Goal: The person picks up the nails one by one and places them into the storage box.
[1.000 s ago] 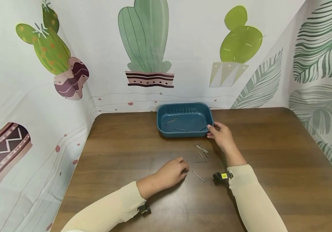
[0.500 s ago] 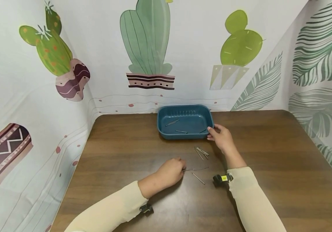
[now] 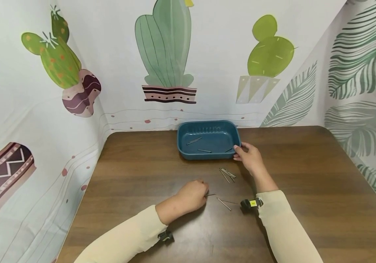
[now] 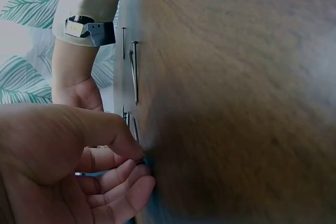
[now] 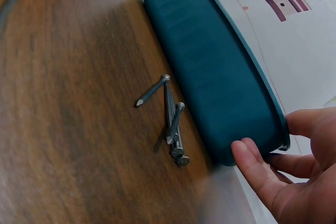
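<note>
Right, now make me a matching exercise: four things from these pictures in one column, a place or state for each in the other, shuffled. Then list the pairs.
Column one
1. Blue-green tray
2. Left hand
3. Nail cluster
4. Right hand

Column two
A. Lies just in front of the tray
B. Holds the tray's near right corner
C. Stands at the far side of the table, with some nails inside
D. Pinches a nail

Pairs: 1-C, 2-D, 3-A, 4-B

Passage to tray (image 3: 204, 156) beside nail pile (image 3: 229, 174)
</note>
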Demonstrator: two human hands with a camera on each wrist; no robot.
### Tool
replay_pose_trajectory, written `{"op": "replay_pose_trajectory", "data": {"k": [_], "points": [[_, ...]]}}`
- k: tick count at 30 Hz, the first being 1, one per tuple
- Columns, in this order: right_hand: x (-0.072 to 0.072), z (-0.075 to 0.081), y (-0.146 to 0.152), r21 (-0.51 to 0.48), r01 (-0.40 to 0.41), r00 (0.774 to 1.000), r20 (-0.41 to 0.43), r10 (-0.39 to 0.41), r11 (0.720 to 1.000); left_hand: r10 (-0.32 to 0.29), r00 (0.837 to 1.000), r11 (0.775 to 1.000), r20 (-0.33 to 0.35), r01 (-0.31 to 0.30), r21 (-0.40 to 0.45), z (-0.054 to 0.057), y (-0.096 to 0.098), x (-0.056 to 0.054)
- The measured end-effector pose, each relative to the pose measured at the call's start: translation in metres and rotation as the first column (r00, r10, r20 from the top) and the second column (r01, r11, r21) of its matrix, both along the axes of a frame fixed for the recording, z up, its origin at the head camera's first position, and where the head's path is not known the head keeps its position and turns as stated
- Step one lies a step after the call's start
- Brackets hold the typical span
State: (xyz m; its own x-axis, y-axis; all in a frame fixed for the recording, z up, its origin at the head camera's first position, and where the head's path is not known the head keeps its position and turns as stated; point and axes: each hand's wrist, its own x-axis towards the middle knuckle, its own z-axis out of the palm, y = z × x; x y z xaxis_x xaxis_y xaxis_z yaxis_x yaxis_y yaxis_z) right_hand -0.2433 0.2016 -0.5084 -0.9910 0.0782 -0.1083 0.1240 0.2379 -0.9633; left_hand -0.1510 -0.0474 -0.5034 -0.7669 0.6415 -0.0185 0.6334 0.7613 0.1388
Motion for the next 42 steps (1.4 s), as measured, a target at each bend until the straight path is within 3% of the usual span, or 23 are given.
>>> {"op": "replay_pose_trajectory", "data": {"k": [15, 23, 31, 42], "points": [[0.0, -0.001, 0.002, 0.004, -0.005, 0.999, 0.036, 0.005, 1.0, 0.036, 0.997, 0.998, 0.074, -0.04, 0.042, 0.003, 0.0, -0.006], [0.002, 0.0, 0.001, 0.017, -0.008, 0.999, 0.034, 0.007, 1.0, 0.033, 0.997, 0.99, 0.071, -0.042, 0.133, 0.002, -0.002, -0.011], [0.001, -0.002, 0.002, 0.02, -0.012, 0.999, 0.033, 0.011, 1.0, 0.081, 0.992, 0.972, 0.097, -0.1, 0.212, 0.007, -0.005, -0.019], [0.002, -0.001, 0.0, 0.01, -0.012, 1.0, 0.011, 0.012, 1.0, 0.152, 0.988, 0.939, 0.015, -0.149, 0.31, 0.026, -0.008, -0.037]]}}
